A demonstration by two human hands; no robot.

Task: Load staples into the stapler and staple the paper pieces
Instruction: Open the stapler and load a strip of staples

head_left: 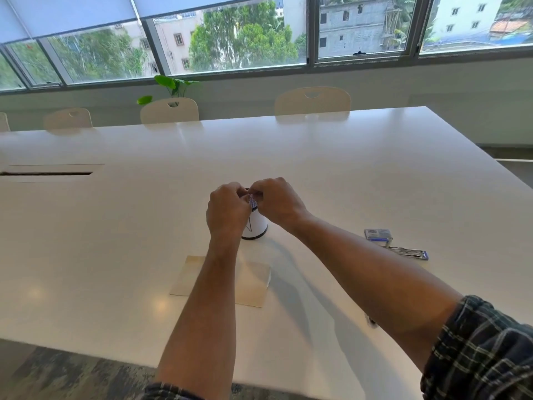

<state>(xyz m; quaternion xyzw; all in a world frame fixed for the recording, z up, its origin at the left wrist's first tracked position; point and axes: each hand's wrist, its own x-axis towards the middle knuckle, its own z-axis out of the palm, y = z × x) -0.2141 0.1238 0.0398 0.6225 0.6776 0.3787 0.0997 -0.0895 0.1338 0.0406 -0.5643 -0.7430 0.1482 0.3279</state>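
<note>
Both hands meet over a white cup [256, 226] with a dark rim at the table's middle. My left hand [227, 207] and my right hand [275, 199] together pinch a small blue patterned item [252, 201], most of it hidden by the fingers; I cannot tell what it is. A stack of cream paper pieces [253, 284] lies flat on the white table [346, 168], under my left forearm. To the right lie a blue staple box [377, 234] and a blue stapler [408, 252], lying open and flat.
Several cream chairs [313, 101] stand along the table's far edge below the windows. A cable slot [46, 173] is cut into the tabletop at left. A small dark object [371, 321] lies beside my right forearm. A green plant [170, 85] stands behind a chair.
</note>
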